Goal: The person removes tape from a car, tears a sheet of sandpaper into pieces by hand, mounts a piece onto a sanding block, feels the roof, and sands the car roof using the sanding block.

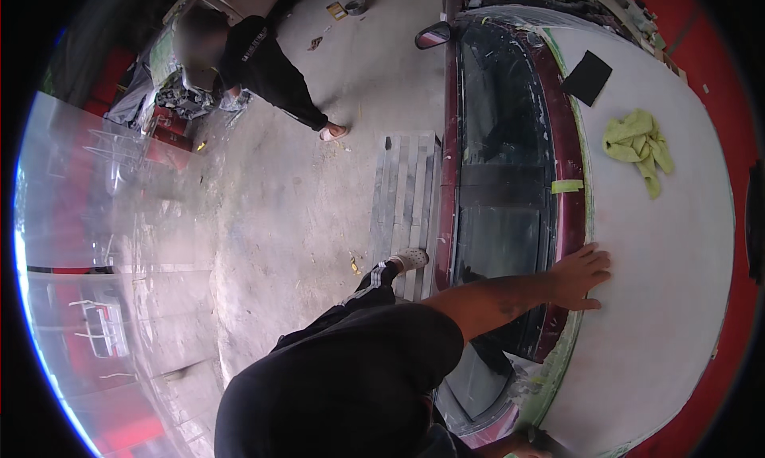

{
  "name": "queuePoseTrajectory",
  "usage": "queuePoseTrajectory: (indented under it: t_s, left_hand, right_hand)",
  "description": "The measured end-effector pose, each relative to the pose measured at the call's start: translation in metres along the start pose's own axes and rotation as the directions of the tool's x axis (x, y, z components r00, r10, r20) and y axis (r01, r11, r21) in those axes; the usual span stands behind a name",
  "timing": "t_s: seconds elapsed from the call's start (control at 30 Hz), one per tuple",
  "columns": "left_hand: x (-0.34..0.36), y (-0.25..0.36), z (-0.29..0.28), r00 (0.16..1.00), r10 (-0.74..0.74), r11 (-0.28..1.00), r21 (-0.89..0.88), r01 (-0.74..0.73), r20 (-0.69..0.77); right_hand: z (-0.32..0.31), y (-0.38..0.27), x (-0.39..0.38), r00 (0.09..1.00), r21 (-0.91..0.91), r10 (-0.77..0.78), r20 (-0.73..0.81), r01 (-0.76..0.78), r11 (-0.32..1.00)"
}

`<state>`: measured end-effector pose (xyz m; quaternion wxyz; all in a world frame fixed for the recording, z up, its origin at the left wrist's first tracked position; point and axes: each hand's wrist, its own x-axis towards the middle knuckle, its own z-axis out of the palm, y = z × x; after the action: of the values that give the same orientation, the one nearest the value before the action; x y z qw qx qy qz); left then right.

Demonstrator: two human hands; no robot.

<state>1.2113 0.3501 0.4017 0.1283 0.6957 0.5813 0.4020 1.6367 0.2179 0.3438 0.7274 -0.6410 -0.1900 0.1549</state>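
Observation:
My left hand (586, 279) lies palm down with its fingers spread on the pale, matt car roof (645, 259), close to the roof's near edge. My left arm reaches across the side windows of the dark red car (570, 227). At the lower edge of the picture my right hand (522, 445) shows only in part, closed around a dark object (550, 442) at the roof's edge; its kind is cut off and blurred. Farther along the roof lie a crumpled yellow-green cloth (635, 139) and a flat black rectangular sheet (587, 78).
Beside the car stands a slatted metal step platform (405, 187), with my shoe (411, 259) on it. Green masking tape (567, 186) crosses the door frame. A wing mirror (433, 35) juts out. Another person (267, 68) in dark clothes bends over car parts (187, 99).

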Motion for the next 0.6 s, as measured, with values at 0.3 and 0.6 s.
queuePoseTrajectory:
  t_s: [0.3,0.6]
  left_hand:
    - [0.012,-0.005,0.006,0.991,-0.005,1.0,0.014,0.007,-0.135]
    - [0.012,-0.009,0.013,0.984,-0.003,1.0,-0.027,-0.002,-0.178]
  right_hand:
    - [0.001,0.0,0.005,0.997,0.011,-0.011,-0.076,0.012,1.0]
    - [-0.021,0.022,0.031,0.979,0.155,0.173,-0.111,-0.155,0.976]
